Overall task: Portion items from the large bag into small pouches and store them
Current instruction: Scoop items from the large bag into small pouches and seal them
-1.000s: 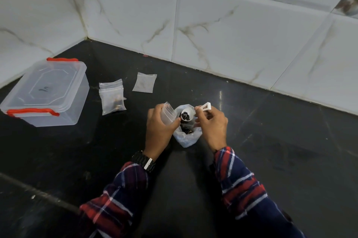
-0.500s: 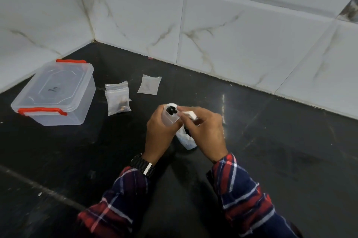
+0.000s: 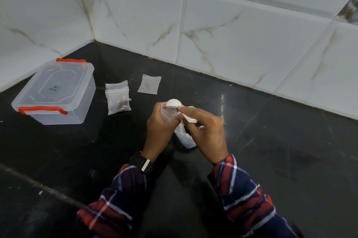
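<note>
My left hand [image 3: 159, 133] grips a small clear pouch [image 3: 168, 114] with its mouth held open. My right hand [image 3: 208, 131] holds a white plastic scoop [image 3: 174, 103] by its handle, and the scoop's bowl is turned over the pouch's mouth. Under and behind my hands, the large clear bag [image 3: 185, 139] with dark items stands on the black counter, mostly hidden. Two filled small pouches [image 3: 118, 98] lie stacked to the left. One flat small pouch [image 3: 149, 84] lies behind them.
A clear plastic box [image 3: 56, 90] with a shut lid and red clips sits at the far left. White marble-look tiled walls [image 3: 232, 34] meet in a corner behind the black counter [image 3: 280, 160]. A watch is on my left wrist.
The scoop came out of the large bag, moved left to the small pouch and tipped over; the dark items seen in it before no longer show.
</note>
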`<state>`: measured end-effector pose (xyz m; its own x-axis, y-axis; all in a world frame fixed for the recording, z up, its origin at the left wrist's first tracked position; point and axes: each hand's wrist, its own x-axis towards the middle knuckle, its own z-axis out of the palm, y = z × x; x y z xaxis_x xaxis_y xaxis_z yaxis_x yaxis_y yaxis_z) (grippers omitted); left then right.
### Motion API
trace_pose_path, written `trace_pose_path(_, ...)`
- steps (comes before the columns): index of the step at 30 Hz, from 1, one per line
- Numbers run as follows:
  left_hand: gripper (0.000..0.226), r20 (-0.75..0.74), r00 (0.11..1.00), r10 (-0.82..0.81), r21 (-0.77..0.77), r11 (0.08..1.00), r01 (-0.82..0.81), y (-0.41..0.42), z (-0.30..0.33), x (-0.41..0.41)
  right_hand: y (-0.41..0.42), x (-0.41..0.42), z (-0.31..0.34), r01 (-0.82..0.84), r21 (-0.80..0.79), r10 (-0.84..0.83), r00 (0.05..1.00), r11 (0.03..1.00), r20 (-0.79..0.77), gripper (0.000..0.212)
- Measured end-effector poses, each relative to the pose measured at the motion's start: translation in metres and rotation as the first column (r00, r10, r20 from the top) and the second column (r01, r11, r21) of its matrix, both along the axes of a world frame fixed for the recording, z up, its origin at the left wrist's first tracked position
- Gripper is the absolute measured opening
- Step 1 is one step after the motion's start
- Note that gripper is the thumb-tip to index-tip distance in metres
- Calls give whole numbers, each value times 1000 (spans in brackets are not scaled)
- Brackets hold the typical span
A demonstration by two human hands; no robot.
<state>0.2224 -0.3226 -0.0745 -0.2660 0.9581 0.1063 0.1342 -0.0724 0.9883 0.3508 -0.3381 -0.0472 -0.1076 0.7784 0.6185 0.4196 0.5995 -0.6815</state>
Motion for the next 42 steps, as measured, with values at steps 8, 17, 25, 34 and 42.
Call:
trace_pose_path(8,44,-123,992,-34,-95,995,22,6,-20,-1,10,12,1,162,-336,-248,940,928,-233,11)
trace_pose_path(17,40,-127,986,-105,-263,962,69,8,-28,8,15,30,-38,259,-326,-215,962,909,165,11)
trace_pose_path(25,38,49,993,-107,-250,961,116,12,-32,12,20,27,-44,291,-271,-201,927,917,316,17)
trace_pose_path(34,39,140,990,-25,-220,974,56,12,-38,16,21,28,-47,289,-313,-195,935,905,297,16)
trace_pose_path(42,38,201,979,-23,-202,977,65,10,-33,17,20,26,-47,280,-386,-238,959,879,155,17)
